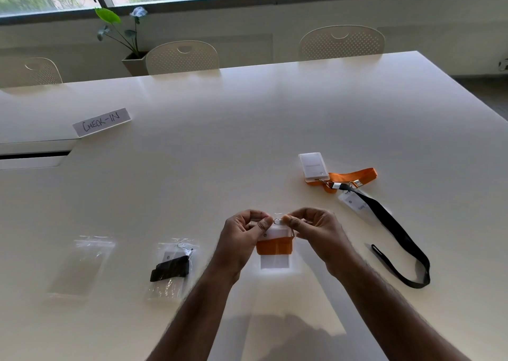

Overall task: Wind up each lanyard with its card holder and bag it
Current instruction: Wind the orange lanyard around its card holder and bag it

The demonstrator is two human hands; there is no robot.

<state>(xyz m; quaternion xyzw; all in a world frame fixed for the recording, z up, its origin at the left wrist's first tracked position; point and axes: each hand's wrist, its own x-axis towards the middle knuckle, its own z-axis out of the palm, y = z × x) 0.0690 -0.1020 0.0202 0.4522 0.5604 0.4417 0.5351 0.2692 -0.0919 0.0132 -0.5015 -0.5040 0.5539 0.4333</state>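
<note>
My left hand [243, 235] and my right hand [313, 230] pinch the top corners of a clear bag [275, 263] held above the table. Inside it sits a card holder wound with an orange lanyard [274, 246]. At the left lies a bagged black lanyard with its card holder [171, 267]. Further left rests an empty clear bag [82, 264]. At the right, an orange lanyard [354, 176] with a card holder [313, 165] lies loose. Beside it a black lanyard [395, 237] stretches toward me, clipped to another card holder [354, 204].
The white table [220, 140] carries a paper sign reading CHECK-IN [101, 121] at the far left. A cable slot [33, 155] opens at the left edge. Chairs [182, 56] and a potted plant [132, 47] stand behind the table.
</note>
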